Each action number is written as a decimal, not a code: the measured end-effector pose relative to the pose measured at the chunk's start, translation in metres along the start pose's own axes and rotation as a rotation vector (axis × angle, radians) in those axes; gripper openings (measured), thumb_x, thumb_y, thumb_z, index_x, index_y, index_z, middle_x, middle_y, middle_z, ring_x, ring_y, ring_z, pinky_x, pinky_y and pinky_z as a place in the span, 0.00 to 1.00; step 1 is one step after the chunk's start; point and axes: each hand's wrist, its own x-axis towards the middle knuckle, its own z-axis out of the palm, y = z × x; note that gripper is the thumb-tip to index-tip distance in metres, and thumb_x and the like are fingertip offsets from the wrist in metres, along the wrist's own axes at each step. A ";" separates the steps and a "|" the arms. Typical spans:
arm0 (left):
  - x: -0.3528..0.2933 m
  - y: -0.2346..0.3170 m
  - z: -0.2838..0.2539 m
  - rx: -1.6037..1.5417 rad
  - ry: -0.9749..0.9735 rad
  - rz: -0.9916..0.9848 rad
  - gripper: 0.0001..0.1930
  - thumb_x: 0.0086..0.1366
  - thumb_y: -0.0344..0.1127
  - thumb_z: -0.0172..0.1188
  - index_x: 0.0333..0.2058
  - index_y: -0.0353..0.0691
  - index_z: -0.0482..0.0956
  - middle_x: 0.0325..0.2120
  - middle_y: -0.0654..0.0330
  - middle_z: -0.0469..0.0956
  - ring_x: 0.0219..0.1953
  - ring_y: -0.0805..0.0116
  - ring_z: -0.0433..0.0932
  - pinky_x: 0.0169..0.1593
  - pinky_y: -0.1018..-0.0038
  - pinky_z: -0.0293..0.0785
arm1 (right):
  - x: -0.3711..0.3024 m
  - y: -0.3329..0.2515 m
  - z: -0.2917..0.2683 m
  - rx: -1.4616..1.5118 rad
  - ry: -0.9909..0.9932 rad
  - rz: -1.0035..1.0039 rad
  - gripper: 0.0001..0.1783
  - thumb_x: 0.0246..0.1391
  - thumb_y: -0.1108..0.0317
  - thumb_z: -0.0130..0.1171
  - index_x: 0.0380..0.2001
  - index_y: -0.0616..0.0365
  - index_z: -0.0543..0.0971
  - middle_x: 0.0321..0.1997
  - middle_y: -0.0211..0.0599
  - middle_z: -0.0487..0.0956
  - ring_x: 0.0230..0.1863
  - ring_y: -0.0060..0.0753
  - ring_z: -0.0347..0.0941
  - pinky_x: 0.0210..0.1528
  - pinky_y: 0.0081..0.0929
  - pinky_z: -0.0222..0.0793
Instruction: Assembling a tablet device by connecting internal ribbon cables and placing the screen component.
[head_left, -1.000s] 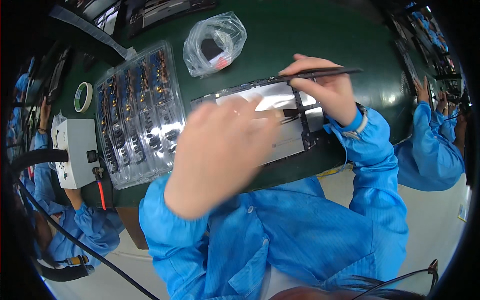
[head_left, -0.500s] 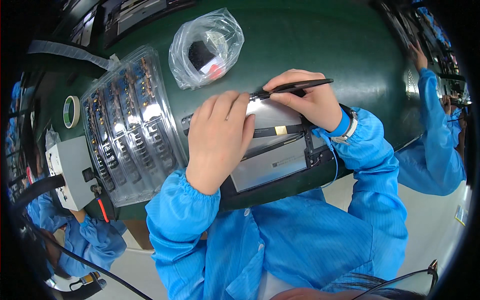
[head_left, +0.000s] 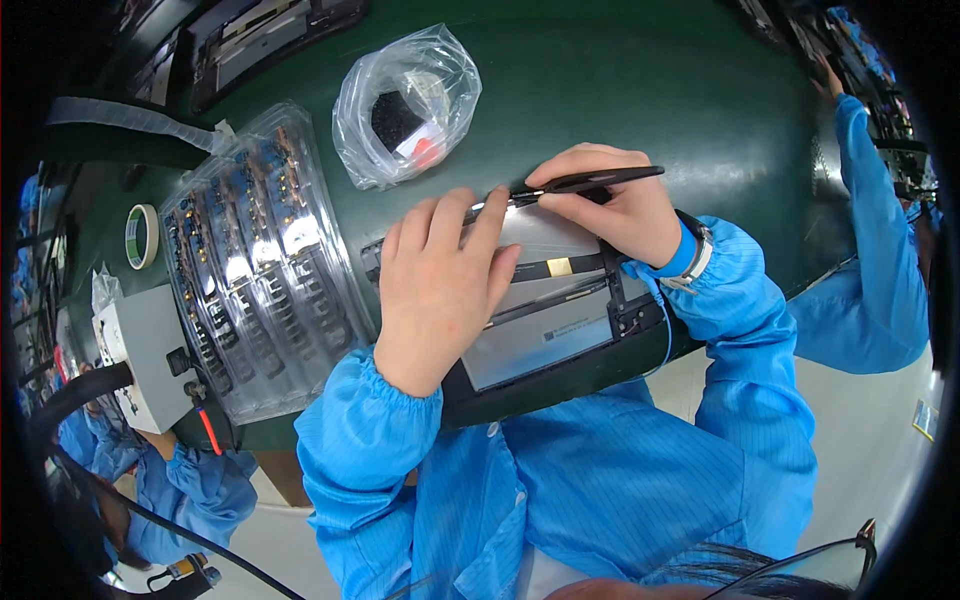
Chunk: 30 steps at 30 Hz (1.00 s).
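A flat silver panel in a black frame (head_left: 545, 330) lies on the green table (head_left: 640, 90) close to my body. My left hand (head_left: 440, 285) rests flat on its left part, fingers pressed on the upper edge. My right hand (head_left: 610, 205) holds black tweezers (head_left: 580, 182) whose tip meets the panel's top edge beside my left fingertips. A black ribbon strip with a gold patch (head_left: 558, 266) crosses the panel between my hands.
A clear plastic tray of small parts (head_left: 255, 270) lies left of the panel. A clear bag with dark and red bits (head_left: 405, 105) sits behind it. A tape roll (head_left: 140, 235) and grey box (head_left: 140, 355) are at far left. Another person's blue sleeve (head_left: 870, 250) is at right.
My left hand has come down from in front of the camera and settled flat on the panel. The view has shifted, and the tweezers now touch the panel's top edge.
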 end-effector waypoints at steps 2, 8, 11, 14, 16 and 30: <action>0.001 -0.001 0.000 -0.095 0.054 -0.019 0.21 0.53 0.33 0.57 0.47 0.40 0.71 0.38 0.54 0.71 0.41 0.55 0.70 0.44 0.64 0.66 | -0.001 0.000 0.001 -0.001 -0.005 -0.031 0.09 0.44 0.75 0.60 0.33 0.63 0.79 0.30 0.39 0.78 0.32 0.30 0.73 0.35 0.23 0.68; -0.004 -0.002 -0.017 -0.123 0.138 -0.027 0.20 0.53 0.30 0.55 0.46 0.37 0.70 0.38 0.52 0.73 0.42 0.54 0.72 0.45 0.65 0.68 | -0.003 -0.002 -0.006 0.120 0.096 -0.181 0.09 0.47 0.77 0.55 0.34 0.63 0.75 0.43 0.43 0.73 0.43 0.31 0.69 0.45 0.24 0.64; -0.021 0.007 -0.069 -0.529 0.300 0.053 0.15 0.53 0.26 0.50 0.41 0.32 0.73 0.40 0.47 0.74 0.44 0.53 0.73 0.47 0.66 0.68 | -0.016 -0.038 -0.040 0.329 0.171 -0.477 0.06 0.52 0.70 0.46 0.32 0.59 0.69 0.46 0.52 0.72 0.48 0.41 0.69 0.54 0.37 0.59; -0.027 0.028 -0.114 -1.262 0.266 0.197 0.20 0.64 0.49 0.41 0.34 0.37 0.73 0.34 0.49 0.73 0.42 0.55 0.71 0.49 0.60 0.65 | -0.039 -0.098 -0.086 0.409 -0.137 -0.702 0.09 0.54 0.57 0.45 0.35 0.45 0.71 0.46 0.41 0.73 0.52 0.36 0.66 0.64 0.43 0.44; -0.040 0.049 -0.155 -1.330 0.326 0.198 0.13 0.63 0.44 0.45 0.31 0.41 0.73 0.31 0.58 0.72 0.40 0.63 0.69 0.48 0.63 0.63 | -0.048 -0.117 -0.074 0.438 -0.140 -0.801 0.09 0.54 0.57 0.45 0.35 0.45 0.71 0.46 0.40 0.73 0.52 0.36 0.66 0.63 0.43 0.45; -0.091 0.083 -0.214 -1.689 0.233 0.733 0.07 0.58 0.35 0.51 0.35 0.49 0.76 0.37 0.76 0.77 0.41 0.87 0.72 0.59 0.66 0.48 | -0.077 -0.189 -0.041 0.397 0.338 -1.643 0.11 0.55 0.59 0.46 0.35 0.50 0.73 0.39 0.34 0.76 0.47 0.32 0.70 0.55 0.31 0.57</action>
